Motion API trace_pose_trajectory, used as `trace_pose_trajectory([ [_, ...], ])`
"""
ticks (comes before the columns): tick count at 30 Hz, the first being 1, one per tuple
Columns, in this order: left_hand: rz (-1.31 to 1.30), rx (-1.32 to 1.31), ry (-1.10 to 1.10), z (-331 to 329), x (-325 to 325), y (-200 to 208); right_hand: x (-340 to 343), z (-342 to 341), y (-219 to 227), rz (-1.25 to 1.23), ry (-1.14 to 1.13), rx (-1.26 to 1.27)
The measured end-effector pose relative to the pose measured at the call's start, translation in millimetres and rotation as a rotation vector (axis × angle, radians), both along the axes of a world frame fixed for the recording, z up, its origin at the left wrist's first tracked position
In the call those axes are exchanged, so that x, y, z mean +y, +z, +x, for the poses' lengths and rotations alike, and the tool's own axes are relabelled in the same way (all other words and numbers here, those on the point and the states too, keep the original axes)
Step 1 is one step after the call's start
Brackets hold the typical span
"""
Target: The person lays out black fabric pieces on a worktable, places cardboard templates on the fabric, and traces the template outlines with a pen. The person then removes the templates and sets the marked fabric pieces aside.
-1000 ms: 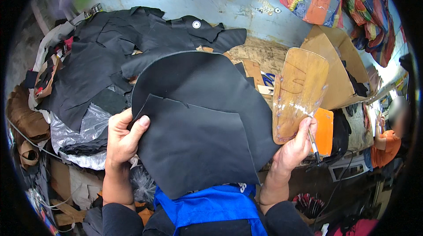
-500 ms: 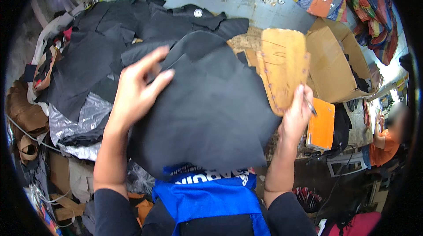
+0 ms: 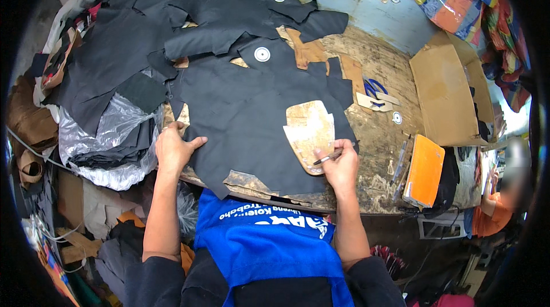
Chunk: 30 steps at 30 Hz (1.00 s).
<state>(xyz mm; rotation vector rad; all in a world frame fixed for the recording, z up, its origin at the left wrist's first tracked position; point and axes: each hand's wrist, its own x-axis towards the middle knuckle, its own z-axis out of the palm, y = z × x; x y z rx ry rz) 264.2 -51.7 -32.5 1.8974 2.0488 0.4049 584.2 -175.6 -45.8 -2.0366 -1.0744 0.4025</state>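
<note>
A black sheet of leather-like material (image 3: 240, 118) lies spread over a worn wooden board, its ragged edge reaching the front of the table. My left hand (image 3: 176, 149) rests at the sheet's left edge, thumb stretched onto it and apart from the fingers. On the right part of the sheet lies a tan, stiff template (image 3: 306, 126), wider toward the middle and rounded at its near end. My right hand (image 3: 344, 169) pinches a slim pen (image 3: 328, 156) over the template's near right edge; some of its fingertips are hidden.
More black material (image 3: 132, 32) is heaped at the left, above a clear plastic bag (image 3: 86, 129). Rightward are blue-handled scissors (image 3: 375, 86), a cardboard box (image 3: 438, 95), an orange notebook (image 3: 425, 170) and pens (image 3: 399, 161). Another person in orange (image 3: 488, 215) is at far right.
The black sheet, raised before, now lies flat on the board. My left hand has come down to its edge. My right hand has brought the template leftward and down onto the sheet.
</note>
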Motion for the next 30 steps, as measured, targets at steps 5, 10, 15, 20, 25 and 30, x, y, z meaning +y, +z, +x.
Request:
trace_pose_trajectory([
  [5, 0.096, -0.210, -0.153, 1.2, 7.3, 6.9, 17.4, -14.5, 4.0, -0.102, 0.092, 0.062],
  [10, -0.015, -0.889, -0.353, -7.4, 11.5, 14.1, 19.3, -11.8, 11.1, 0.004, 0.061, 0.100],
  [15, -0.212, -1.148, -0.308, -17.2, 20.0, 7.7, 28.5, -17.3, 13.0, -0.184, 0.078, -0.079],
  [20, -0.153, -1.325, -0.256, -20.3, 11.6, 8.9, 28.5, -10.3, 32.4, 0.220, 0.175, 0.433],
  [25, 0.042, -1.437, -0.309, -27.9, 6.3, 43.7, 10.9, 15.4, 85.0, 0.664, 0.313, 0.961],
  [30, 0.143, -1.465, -0.342, -24.6, -2.1, 55.7, -10.0, 12.0, 97.1, 0.826, 0.295, 0.967],
])
